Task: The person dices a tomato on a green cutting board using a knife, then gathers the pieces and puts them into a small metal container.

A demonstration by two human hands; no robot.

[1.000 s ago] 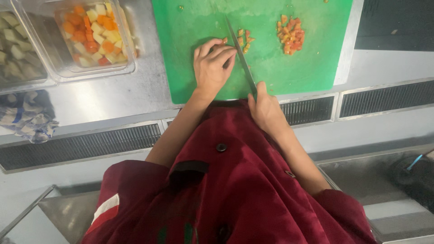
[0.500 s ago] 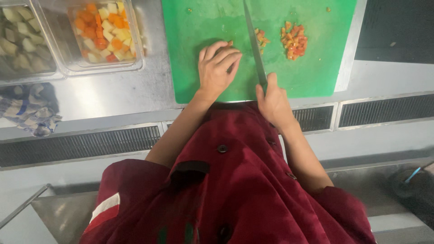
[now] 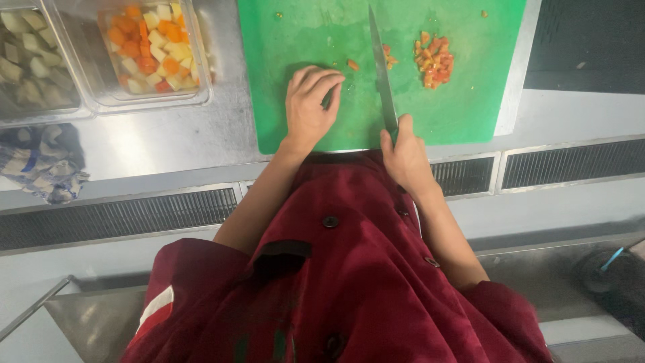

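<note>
My right hand (image 3: 405,153) grips the handle of a long kitchen knife (image 3: 381,70) at the near edge of a green cutting board (image 3: 470,107). The blade lies on the board and points away from me. My left hand (image 3: 308,106) rests palm down on the board left of the blade, fingers curled; whatever is under them is hidden. A small orange piece (image 3: 353,65) lies by its fingertips. A pile of finely diced orange and red vegetable (image 3: 435,62) sits right of the blade, with a few bits (image 3: 388,59) beside it.
A clear tub of orange and pale vegetable cubes (image 3: 151,47) stands left of the board, and another tub of pale cubes (image 3: 30,57) sits further left. A blue checked cloth (image 3: 44,165) lies on the steel counter (image 3: 168,144). A dark panel (image 3: 584,40) is at right.
The knife has swung from a slant beside my left hand to pointing straight away, with its tip further up the board. My left hand has stayed curled on the board.
</note>
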